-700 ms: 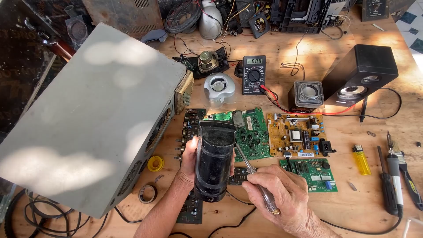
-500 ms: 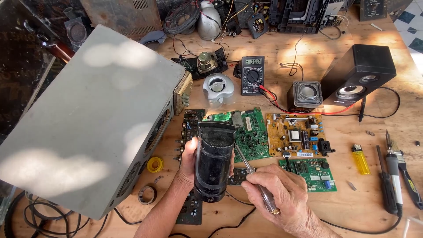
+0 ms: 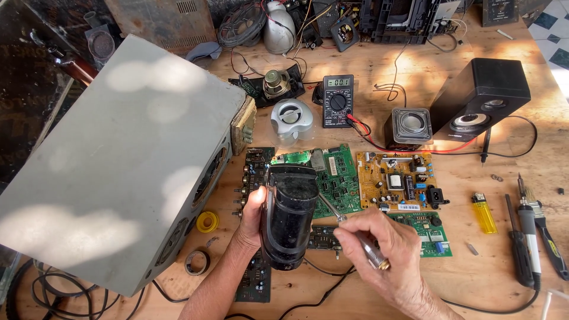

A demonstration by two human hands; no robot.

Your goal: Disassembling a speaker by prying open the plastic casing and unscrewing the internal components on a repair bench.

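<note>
Barely anything shifts: my left hand (image 3: 252, 214) still grips the black cylinder (image 3: 288, 216), right hand (image 3: 385, 253) pinching the screwdriver (image 3: 355, 234), so the probing continues.

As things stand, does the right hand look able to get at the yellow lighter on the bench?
Probably yes, once freed. The right hand is closed around a screwdriver, so it would need to put that down. The yellow lighter lies in the open on the wooden bench, off to that hand's right, with nothing between them.

Sunlit wooden workbench (image 3: 355, 296) — circuit boards (image 3: 396, 181), multimeter (image 3: 338, 101), black speaker (image 3: 483, 95), yellow lighter (image 3: 484, 212), grey metal case (image 3: 112, 160).
</note>
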